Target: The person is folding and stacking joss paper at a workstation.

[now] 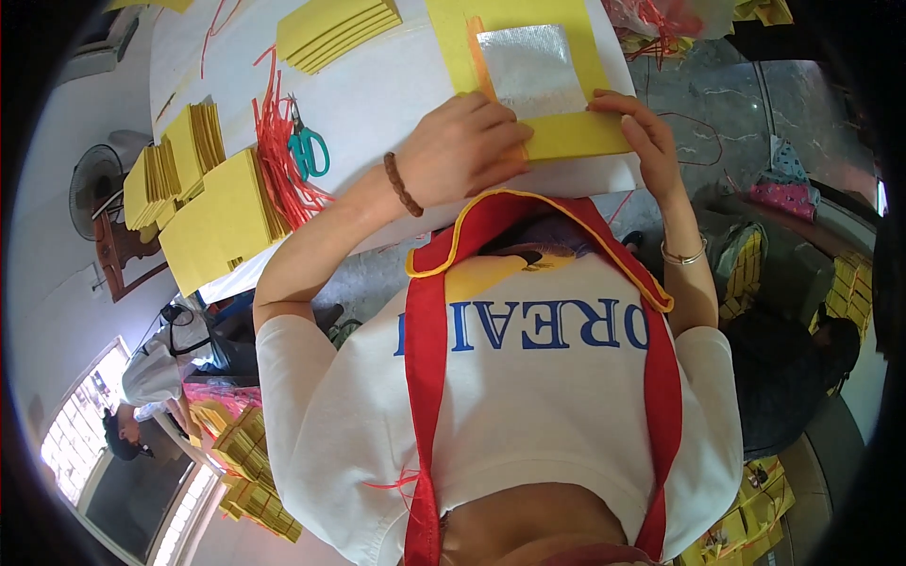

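Yellow flap [578, 137], long axis crosswise

A white short-sleeved shirt [547, 415] with blue letters [532, 324] — yellow-edged red apron [427, 377] — brown bracelet [401, 184], silvery bangle [684, 258].

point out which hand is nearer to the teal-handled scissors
Left. The left hand is just to the right of the scissors, at the folded yellow paper's left end; the right hand is farther off, at its right end.
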A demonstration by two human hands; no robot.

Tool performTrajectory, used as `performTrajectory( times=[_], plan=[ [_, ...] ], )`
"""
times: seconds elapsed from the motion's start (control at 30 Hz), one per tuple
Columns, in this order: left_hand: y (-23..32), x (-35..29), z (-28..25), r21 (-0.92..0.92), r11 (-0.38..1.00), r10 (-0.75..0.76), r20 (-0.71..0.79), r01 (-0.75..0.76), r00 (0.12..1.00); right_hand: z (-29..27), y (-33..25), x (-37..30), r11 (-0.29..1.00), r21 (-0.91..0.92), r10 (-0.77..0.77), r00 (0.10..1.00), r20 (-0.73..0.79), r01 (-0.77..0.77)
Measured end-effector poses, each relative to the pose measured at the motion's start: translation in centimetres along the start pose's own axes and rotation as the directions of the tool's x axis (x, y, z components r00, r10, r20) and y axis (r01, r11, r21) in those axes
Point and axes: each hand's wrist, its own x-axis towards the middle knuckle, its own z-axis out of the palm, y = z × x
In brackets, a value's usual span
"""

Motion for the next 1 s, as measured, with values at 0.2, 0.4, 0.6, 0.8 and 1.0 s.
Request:
performTrajectory(
  times=[0.2, 0.4, 0.6, 0.8, 1.0],
  plan=[
    [-1.5, 1.4, -1.1, -0.35, 0.864, -0.342, 0.12, 0.362, 0.932, -0.3, -0.1, 0.0, 0.992, 0.128, -0.011, 1.0, -0.004, 0.012],
    [-3.6, 2.2, -1.4, -0.562, 0.616, -0.391, 0.39, 0.552, 0.833, 0.4, 0.0, 0.1, 0.994, 0.035, 0.102, 0.993, -0.067, -0.1],
    [-4.2, 2.8, -1.7, -0.59, 0.571, -0.359, 0.445, 0.57, 0.82, 0.2, -0.1, 0.0, 0.979, 0.191, 0.08, 0.996, -0.035, -0.072],
    [-4.5, 2.8, -1.5, -0.597, 0.572, -0.354, 0.438, 0.562, 0.826, 0.2, 0.2, 0.1, 0.965, 0.236, 0.132, 0.99, -0.046, -0.117],
    [-4.4, 2.5, -1.6, -0.604, 0.571, -0.352, 0.431, 0.555, 0.831, 0.6, 0.4, 0.3, 0.982, 0.14, 0.138, 0.987, -0.08, -0.126]
  ],
)
